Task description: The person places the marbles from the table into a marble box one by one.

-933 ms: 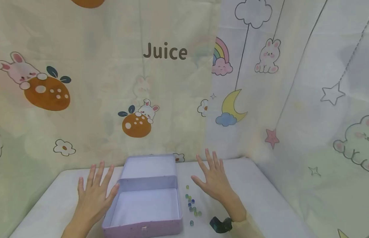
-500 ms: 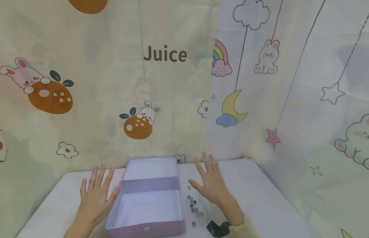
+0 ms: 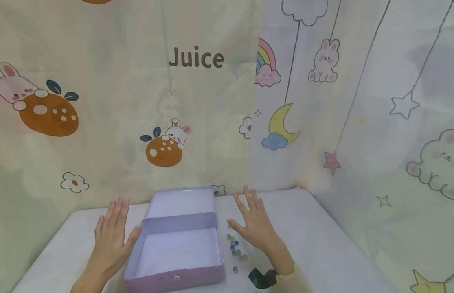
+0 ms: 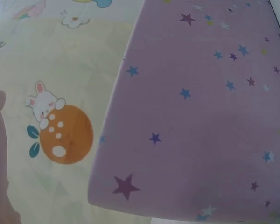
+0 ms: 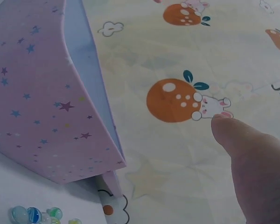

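Head view shows a pale lilac rectangular tin box with small stars printed on its sides (image 3: pixel 177 252) standing open on a white tabletop (image 3: pixel 322 228), its hinged lid (image 3: pixel 180 202) tipped back towards the cartoon-printed curtain backdrop (image 3: pixel 102 122), which seems to be why the lid stays up with nobody holding it; the box looks empty inside, only its pale floor showing; the left hand (image 3: pixel 111 240) lies just beside the box's left wall, fingers straight and spread, the thumb at or very near the rim, holding nothing; whether it actually touches the metal I cannot tell; the right hand (image 3: pixel 254 226) hovers flat on the other side, fingers likewise stretched and apart, empty, its palm turned down over the table near a loose cluster of small glass marbles, green and blue (image 3: pixel 235 248), which lie on the tabletop between that hand and the box's right wall, apart from both; a dark wrist-worn device (image 3: pixel 262 278) sits at the right wrist; the left wrist view is filled by the starred lilac side of the box, confirming how near that hand is; the right wrist view shows a few marbles at the lower edge below the raised lid, and a blurred fingertip (image 5: pixel 252 158) close to the lens.
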`<state>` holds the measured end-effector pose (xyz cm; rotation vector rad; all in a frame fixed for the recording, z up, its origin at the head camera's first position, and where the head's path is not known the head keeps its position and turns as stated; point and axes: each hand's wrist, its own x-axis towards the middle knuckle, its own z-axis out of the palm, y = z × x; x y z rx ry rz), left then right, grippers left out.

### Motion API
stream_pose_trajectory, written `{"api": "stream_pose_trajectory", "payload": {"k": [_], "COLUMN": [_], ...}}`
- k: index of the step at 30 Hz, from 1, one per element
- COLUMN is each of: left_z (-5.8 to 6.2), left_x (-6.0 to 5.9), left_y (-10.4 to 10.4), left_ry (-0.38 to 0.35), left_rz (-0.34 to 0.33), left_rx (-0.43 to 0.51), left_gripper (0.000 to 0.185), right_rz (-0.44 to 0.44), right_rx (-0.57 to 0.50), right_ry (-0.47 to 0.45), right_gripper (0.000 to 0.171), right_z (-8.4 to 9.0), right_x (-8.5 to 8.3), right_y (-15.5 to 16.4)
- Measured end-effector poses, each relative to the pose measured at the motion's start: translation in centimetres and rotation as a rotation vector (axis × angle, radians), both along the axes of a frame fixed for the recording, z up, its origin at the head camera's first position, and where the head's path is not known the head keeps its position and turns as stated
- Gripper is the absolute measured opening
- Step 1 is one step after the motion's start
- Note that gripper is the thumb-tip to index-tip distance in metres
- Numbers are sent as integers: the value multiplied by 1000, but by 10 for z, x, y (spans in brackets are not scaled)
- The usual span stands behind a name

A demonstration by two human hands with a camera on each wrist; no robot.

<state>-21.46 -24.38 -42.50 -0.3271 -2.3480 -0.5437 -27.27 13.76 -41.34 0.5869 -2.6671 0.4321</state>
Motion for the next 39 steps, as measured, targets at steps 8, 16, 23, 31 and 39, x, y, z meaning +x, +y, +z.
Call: {"api": "stream_pose_trajectory", "payload": {"k": [8, 16, 23, 31, 39], "left_z": [-10, -27, -53, -83, -103], "left_x": [1, -2, -5, -4, -3], "left_y": [-6, -15, -23, -21, -19], "left_ry": [34, -116, -310, -149, -137], "left_rz": [-60, -157, -385, -533, -753], "left_rx": [89, 163, 392, 420, 560], "left_gripper": [79, 77, 78, 73, 62], "right_rz": [15, -3, -38, -35, -23], "right_rx": [-22, -97, -150, -175, -162], "right_ry": [-12, 65, 0, -57, -170], "right_gripper": [74, 65, 53, 43, 35], "right_z": [-4, -13, -32, -50, -69], "right_x": [-5, -14, -25, -32, -57], "right_y": [-2, -3, -10, -10, -12]}}
